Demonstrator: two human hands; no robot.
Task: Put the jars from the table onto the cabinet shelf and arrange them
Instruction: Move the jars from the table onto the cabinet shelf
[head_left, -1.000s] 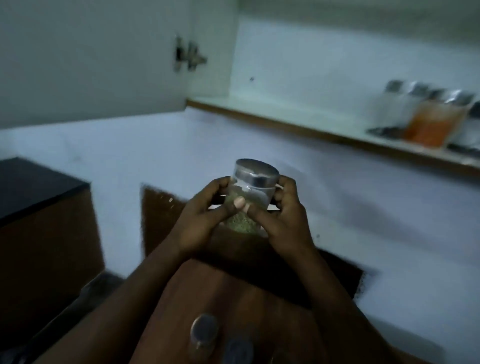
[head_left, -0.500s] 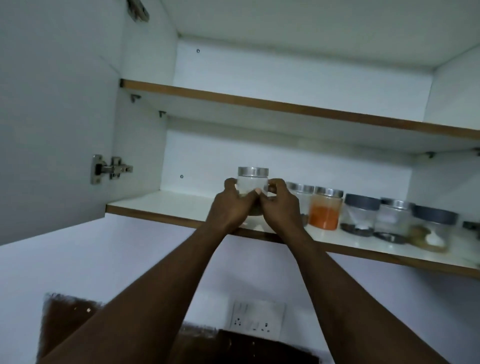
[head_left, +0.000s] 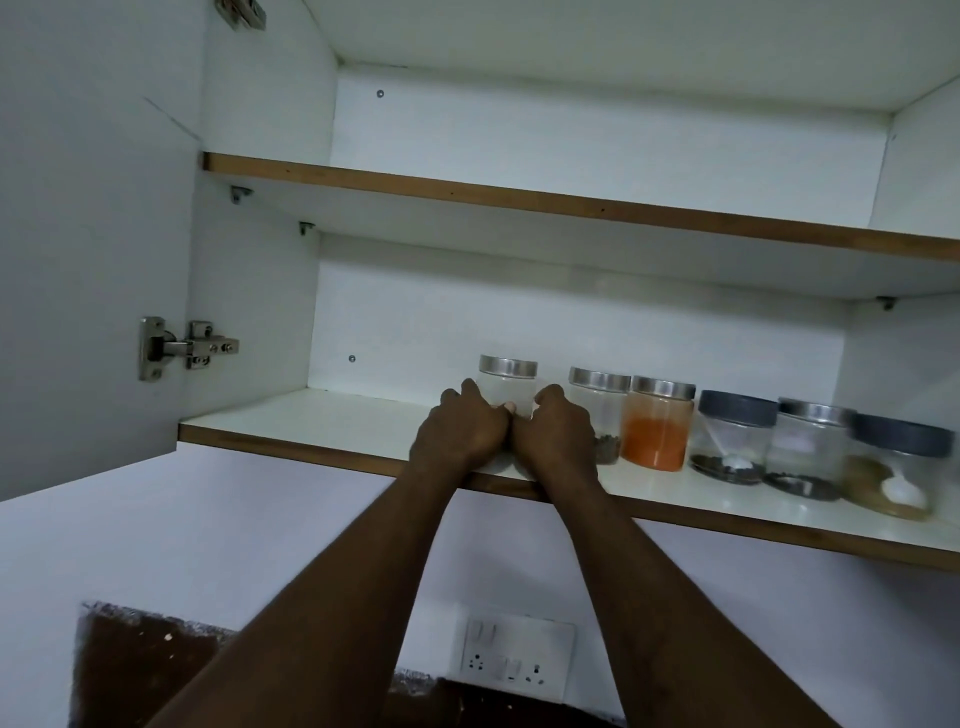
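Note:
A clear jar with a silver lid (head_left: 508, 379) stands on the lower cabinet shelf (head_left: 322, 423), at the left end of a row of jars. My left hand (head_left: 460, 431) and my right hand (head_left: 557, 434) wrap its lower half from both sides and hide its contents. To its right stand a silver-lidded jar (head_left: 598, 400), a jar of orange powder (head_left: 657, 426), a grey-lidded jar (head_left: 732, 436), another silver-lidded jar (head_left: 808, 447) and a second grey-lidded jar (head_left: 898, 467).
The cabinet door (head_left: 93, 260) hangs open at the left on a metal hinge (head_left: 182, 347). An upper shelf (head_left: 519, 197) runs above. A wall socket plate (head_left: 517, 657) sits below the shelf. The shelf's left part is bare.
Both hands lifted the jar from above the table up to the lower shelf and set it down at the left end of the row; my view tilted upward with it.

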